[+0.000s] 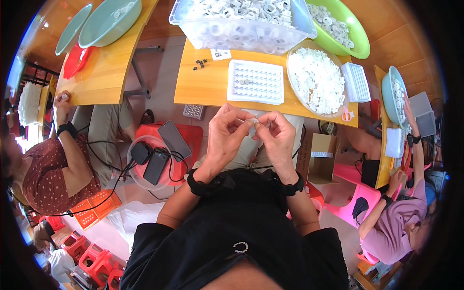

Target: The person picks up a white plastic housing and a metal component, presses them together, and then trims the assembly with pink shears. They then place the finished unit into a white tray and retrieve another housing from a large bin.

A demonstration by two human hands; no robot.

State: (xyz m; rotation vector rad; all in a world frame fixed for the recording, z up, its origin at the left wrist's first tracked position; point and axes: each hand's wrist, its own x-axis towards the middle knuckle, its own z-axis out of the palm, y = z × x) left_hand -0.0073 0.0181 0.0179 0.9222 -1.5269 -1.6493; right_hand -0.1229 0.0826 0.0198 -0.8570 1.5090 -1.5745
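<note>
My left hand [225, 137] and my right hand [277, 140] meet just off the near edge of the wooden table. Between their pinched fingertips is a small white plastic part [252, 126], mostly covered by the fingers. Beyond the hands lies a white tray [256, 100] with rows of round cells; a few grey discs [244, 82] sit on its left side. A round clear dish [316, 82] heaped with white plastic pieces stands right of the tray. Several tiny black pieces [199, 64] are scattered at the table's left, by a small white label [221, 54].
At the back stand a clear tub [237, 36] and a green basin [361, 41], both full of white parts. Pink-handled scissors [347, 115] lie at the right edge. Left of me, a red stool [193, 137] bears phones and cables. Co-workers sit on both sides.
</note>
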